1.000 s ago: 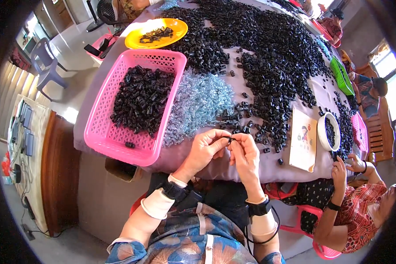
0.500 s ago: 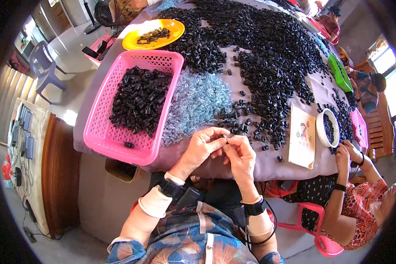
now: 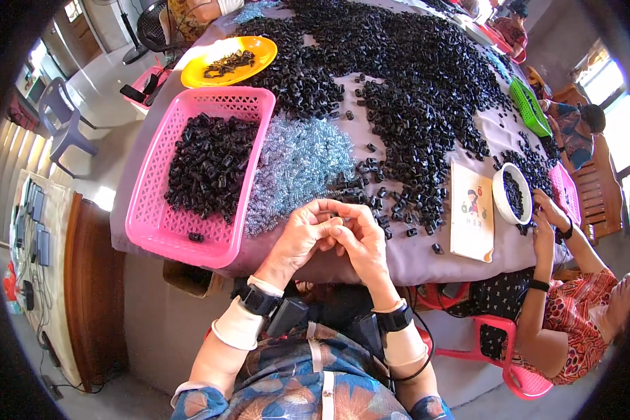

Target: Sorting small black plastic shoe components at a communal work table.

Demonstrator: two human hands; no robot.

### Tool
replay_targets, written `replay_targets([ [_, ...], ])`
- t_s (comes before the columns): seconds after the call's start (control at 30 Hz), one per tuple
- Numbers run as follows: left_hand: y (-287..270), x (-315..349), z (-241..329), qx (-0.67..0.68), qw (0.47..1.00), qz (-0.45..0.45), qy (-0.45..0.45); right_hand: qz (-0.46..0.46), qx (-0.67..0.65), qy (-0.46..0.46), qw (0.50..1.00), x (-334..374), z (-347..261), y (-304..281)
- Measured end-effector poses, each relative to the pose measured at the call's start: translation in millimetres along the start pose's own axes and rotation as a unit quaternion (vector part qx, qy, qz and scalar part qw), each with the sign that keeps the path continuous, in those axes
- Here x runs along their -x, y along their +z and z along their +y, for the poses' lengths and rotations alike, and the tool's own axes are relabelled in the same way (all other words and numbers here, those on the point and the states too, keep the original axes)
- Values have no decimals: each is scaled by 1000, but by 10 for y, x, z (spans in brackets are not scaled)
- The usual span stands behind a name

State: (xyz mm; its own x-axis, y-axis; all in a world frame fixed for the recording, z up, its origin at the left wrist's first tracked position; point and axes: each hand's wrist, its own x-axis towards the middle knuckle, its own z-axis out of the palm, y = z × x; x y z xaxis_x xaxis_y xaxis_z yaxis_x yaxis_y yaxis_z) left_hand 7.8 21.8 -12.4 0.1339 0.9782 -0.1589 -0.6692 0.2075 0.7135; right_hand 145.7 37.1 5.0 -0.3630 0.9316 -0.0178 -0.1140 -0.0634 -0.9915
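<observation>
My left hand (image 3: 297, 236) and my right hand (image 3: 364, 241) meet at the near edge of the table, thumbs and fingertips pinched together. Whatever they hold between them is mostly hidden by the fingers and too small to name. Just beyond my left hand spreads a heap of small, pale-blue, shiny coils that look like springs (image 3: 301, 154). Small black plastic pieces (image 3: 406, 119) cover much of the table, some lying close past my fingertips. To the left, a pink perforated basket (image 3: 137, 213) holds a pile of similar black pieces (image 3: 206, 164).
Behind the basket sits a yellow plate (image 3: 259, 52) with dark bits on it. At right lie a booklet (image 3: 469, 234) and a white bowl (image 3: 502, 204) of black pieces. A co-worker's hands (image 3: 547, 217) work beside that bowl. A green basket (image 3: 525, 108) stands farther back.
The whole view has shifted slightly, so the table's things sit a little farther left. My hands stay together; the fingers have closed in more, and the dark bit between them is harder to see.
</observation>
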Motion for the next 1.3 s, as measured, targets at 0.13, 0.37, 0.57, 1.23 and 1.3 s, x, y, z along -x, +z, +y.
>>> replay_targets([
  [0.13, 13, 33, 10, 7, 1000, 1, -13, -21, 27, -18, 999, -11, 28, -43],
  [0.37, -29, 70, -32, 37, 999, 15, -25, -23, 12, -17, 1000, 4, 42, -42],
  [0.57, 19, 52, -43, -15, 1000, 25, -4, -7, 27, -40, 999, -2, 42, -51],
  [1.23, -30, 39, -103, -4, 999, 43, -8, -11, 3, -28, 1000, 4, 140, -48],
  [1.3, -65, 31, -115, -10, 999, 37, -8, -13, 10, -32, 999, 6, 152, -41],
])
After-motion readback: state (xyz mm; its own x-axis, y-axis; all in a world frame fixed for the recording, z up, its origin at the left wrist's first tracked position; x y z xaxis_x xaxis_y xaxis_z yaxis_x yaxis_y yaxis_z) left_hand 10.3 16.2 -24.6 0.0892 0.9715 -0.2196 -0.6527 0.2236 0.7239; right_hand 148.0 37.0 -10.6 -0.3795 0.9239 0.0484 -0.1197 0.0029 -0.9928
